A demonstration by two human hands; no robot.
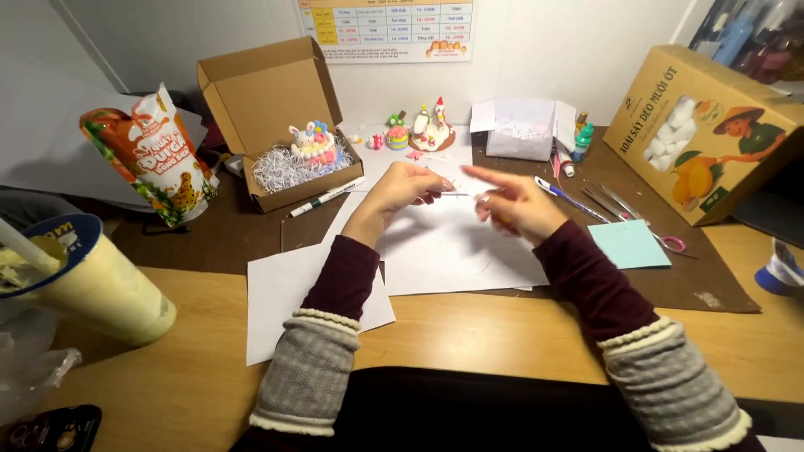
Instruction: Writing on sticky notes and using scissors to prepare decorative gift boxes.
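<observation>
Left hand (400, 188) pinches a thin pin-like tool (456, 194) above the white paper (452, 243); its long axis points sideways toward the nearby right hand (511, 205), whose fingers are half-curled; its grip cannot be told.

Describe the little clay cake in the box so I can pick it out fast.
Find the open brown cardboard box at the desk's back left. Inside, on shredded white paper, sits the small pastel clay cake. Unlike the clay figures standing loose to its right, it is boxed and topped with white rabbit ears.
</observation>
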